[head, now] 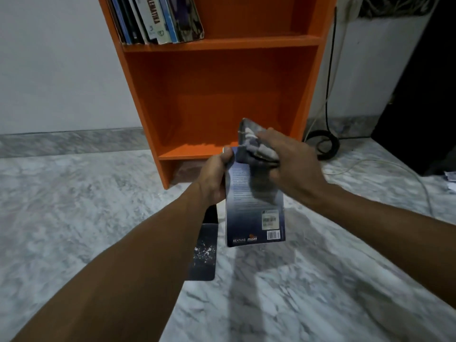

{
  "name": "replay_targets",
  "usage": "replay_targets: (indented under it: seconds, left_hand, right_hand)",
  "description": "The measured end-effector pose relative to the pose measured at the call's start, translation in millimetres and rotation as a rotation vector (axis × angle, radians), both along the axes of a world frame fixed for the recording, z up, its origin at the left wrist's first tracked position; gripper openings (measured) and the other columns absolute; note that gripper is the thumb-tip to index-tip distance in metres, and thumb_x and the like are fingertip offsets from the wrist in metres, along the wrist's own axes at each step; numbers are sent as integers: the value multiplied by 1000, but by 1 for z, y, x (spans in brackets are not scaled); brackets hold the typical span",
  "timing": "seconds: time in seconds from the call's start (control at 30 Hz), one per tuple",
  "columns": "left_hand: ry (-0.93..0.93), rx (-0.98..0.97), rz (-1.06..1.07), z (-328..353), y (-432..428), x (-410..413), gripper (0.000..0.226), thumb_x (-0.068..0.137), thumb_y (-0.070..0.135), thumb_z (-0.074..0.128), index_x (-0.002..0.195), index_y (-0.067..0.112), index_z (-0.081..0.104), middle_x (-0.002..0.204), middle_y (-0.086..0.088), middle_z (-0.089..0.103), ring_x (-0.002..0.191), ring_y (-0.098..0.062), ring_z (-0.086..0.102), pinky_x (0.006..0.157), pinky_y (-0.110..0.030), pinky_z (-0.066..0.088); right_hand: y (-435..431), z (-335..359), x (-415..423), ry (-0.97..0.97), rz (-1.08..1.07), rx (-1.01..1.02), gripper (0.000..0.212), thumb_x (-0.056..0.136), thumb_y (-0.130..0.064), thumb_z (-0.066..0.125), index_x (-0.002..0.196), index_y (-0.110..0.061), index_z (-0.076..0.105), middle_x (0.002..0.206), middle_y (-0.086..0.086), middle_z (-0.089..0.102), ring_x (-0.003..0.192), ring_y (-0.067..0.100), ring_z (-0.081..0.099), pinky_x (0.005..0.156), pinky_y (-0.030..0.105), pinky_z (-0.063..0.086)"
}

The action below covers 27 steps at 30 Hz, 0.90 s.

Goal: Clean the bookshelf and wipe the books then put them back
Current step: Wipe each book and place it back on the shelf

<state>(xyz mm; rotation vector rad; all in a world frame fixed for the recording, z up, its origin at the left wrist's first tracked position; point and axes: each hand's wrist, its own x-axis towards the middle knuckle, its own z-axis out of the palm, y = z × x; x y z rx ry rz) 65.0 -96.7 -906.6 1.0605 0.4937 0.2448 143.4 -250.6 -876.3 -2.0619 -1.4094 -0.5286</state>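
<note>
Left hand (214,176) fingers grasp the book (254,218) by its upper left edge, in the air before the lower shelf (197,150). Right hand (291,164) fingers clasp the cloth (256,149) against the back cover. Risk: a hard wipe could lever the book out of that one-sided hold and onto the floor (320,280), or crease the cover.

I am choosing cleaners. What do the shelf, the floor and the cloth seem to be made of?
Shelf: likely painted or laminated board; flat, even orange, square edges. Floor: marble or marble-look tile; grey-white veins, mild sheen. Cloth: soft woven fabric, probably; it bunches in folds under the right hand.
</note>
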Motion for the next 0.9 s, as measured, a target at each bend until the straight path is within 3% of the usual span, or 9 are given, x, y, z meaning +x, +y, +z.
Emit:
replay_targets:
  seconds: [0.07,0.17,0.27,0.37,0.47,0.53,0.63,0.77,0.9]
  left_hand:
    - [-27,-36,19,6,-2,2,45,105,41,36,103,5,63,89,-11,70,76,-24,69,69,-36,57]
    - [-28,9,71,8,4,-2,46,105,43,36,114,5,59,107,-16,68,93,-35,67,78,-49,54]
    - [6,28,167,-1,17,-10,42,105,39,37,115,4,58,109,-16,68,100,-37,65,86,-52,53]
    - [20,73,241,-5,23,-8,43,102,39,46,118,1,59,117,-19,67,110,-39,63,98,-55,48]
    - [41,160,314,-5,25,-3,27,98,36,51,91,12,62,95,-7,66,93,-25,63,96,-43,47]
    - [31,154,318,-10,28,3,42,90,47,54,92,7,64,101,-8,67,102,-26,62,103,-46,43]
    - [25,219,379,-18,42,7,42,77,57,59,71,16,58,82,-3,58,84,-24,58,85,-46,44]
    - [60,272,556,-4,43,-11,47,93,56,46,75,15,60,82,-8,64,90,-38,68,88,-53,53]
    - [115,342,698,1,32,-14,48,98,55,39,75,19,59,81,-4,67,87,-31,69,86,-47,54]
  right_hand:
    - [-1,-33,-13,-178,13,-188,78,64,7,68,137,-18,53,142,19,50,123,43,52,79,53,57]
    - [-42,-100,-39,-458,286,-384,55,70,-5,50,122,-19,62,130,16,61,107,43,64,61,45,58]
    - [-73,-104,-48,-371,550,-542,33,71,-17,50,103,-26,54,105,0,68,83,27,69,44,29,50]
    - [-55,-55,-38,-146,471,-72,37,70,-22,54,106,-27,59,102,0,72,85,22,71,58,31,57]
    - [-15,5,-5,-37,148,204,44,73,-21,56,116,-18,65,117,8,68,105,25,66,81,44,58]
    - [-1,15,11,0,-1,80,58,77,-14,63,133,-27,56,139,10,55,118,29,59,90,47,54]
    - [-25,-34,2,-130,134,-269,72,69,-1,58,134,-34,54,155,9,34,103,36,66,68,37,58]
    - [-87,-92,-29,-200,469,-609,44,74,-17,52,114,-35,60,133,-3,59,85,22,71,58,26,55]
    - [-79,-60,-14,191,222,27,46,67,-5,63,101,-37,59,96,-11,68,78,4,64,59,23,58]
